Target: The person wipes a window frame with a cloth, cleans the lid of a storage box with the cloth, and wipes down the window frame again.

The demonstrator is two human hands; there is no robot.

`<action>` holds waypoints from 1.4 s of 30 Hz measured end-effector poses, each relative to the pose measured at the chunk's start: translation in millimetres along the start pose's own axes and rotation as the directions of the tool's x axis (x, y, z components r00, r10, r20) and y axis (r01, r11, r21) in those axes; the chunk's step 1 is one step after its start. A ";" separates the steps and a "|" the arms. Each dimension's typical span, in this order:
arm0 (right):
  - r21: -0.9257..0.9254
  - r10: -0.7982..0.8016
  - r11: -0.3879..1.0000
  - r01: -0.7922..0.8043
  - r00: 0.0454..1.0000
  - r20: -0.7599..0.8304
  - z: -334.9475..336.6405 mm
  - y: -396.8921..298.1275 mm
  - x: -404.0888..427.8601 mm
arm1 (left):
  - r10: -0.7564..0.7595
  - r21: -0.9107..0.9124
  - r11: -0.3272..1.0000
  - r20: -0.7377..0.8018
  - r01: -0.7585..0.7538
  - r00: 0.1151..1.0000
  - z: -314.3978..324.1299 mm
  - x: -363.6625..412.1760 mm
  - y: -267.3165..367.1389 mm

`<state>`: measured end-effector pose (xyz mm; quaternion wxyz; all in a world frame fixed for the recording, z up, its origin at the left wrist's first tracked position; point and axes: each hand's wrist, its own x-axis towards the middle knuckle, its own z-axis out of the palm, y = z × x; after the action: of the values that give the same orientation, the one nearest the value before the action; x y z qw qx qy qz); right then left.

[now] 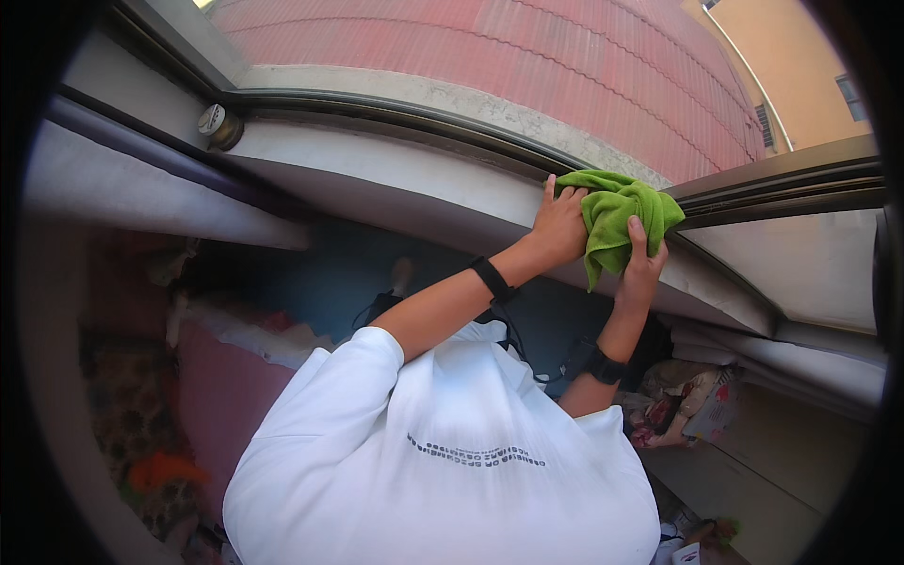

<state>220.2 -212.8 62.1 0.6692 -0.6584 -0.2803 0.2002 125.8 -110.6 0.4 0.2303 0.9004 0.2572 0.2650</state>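
A green cloth [621,205], bunched and folded, lies against the window frame at the right part of the sill. My left hand [563,222] grips its left side, with the fingers partly tucked into the folds and one finger outside along the sill. From below, my right hand [643,261] holds the cloth's right side, thumb on top. Both hands are close together over the white window sill [395,159]. Behind the cloth runs the dark metal window track [424,116]. Cloth hides some of the fingertips and the track beneath it.
A small round container [220,127] stands at the sill's left corner. Curtains hang at the left [162,191] and right [791,360]. Below left is a pink-covered surface [226,395]. Beyond the window lies a red corrugated roof [494,56]. A black cable [519,339] hangs beneath my arms.
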 end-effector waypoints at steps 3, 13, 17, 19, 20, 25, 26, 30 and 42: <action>-0.174 0.032 0.984 -0.028 0.999 0.023 40.5 11.8 3.7 | -0.094 0.060 0.995 0.217 0.083 0.972 -36.1 -5.7 -35.0; -0.411 -0.216 0.802 0.433 0.853 0.476 218.8 30.7 -15.9 | -0.211 0.145 0.967 0.011 0.208 0.977 -166.5 -76.7 -176.1; -0.363 -0.083 0.852 0.377 0.783 0.616 285.5 26.6 -20.0 | -0.342 0.194 0.913 -0.115 0.359 0.933 -211.2 -95.5 -226.6; -0.270 -0.107 0.894 0.358 0.756 0.646 310.9 11.7 -20.1 | -0.332 0.248 0.893 -0.202 0.376 0.921 -239.7 -93.7 -242.4; -0.178 -0.138 0.924 0.339 0.727 0.673 316.8 8.1 -19.7 | -0.322 0.252 0.898 -0.182 0.361 0.929 -246.5 -91.7 -245.5; -0.071 -0.170 0.951 0.302 0.697 0.696 299.1 2.5 -20.1 | -0.344 0.072 0.933 -0.102 0.352 0.933 -253.6 -82.6 -233.4; -0.042 -0.116 0.977 0.208 0.691 0.713 283.0 -1.3 -22.8 | -0.316 -0.032 0.949 -0.030 0.315 0.948 -251.3 -82.2 -220.9; 0.028 0.018 0.999 -0.034 0.891 0.454 200.3 -43.1 -58.6 | -0.168 -0.478 0.830 0.274 0.286 0.947 -239.8 -77.2 -161.9; 0.513 -0.264 0.798 0.315 0.949 -0.172 211.4 -104.7 -7.6 | 0.336 -0.646 0.641 0.721 0.414 0.606 -216.5 -86.8 -112.0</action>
<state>68.8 -60.6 160.2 0.8605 -0.4038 -0.2799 0.1351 -104.4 -15.8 70.7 0.6831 0.7251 0.0113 -0.0868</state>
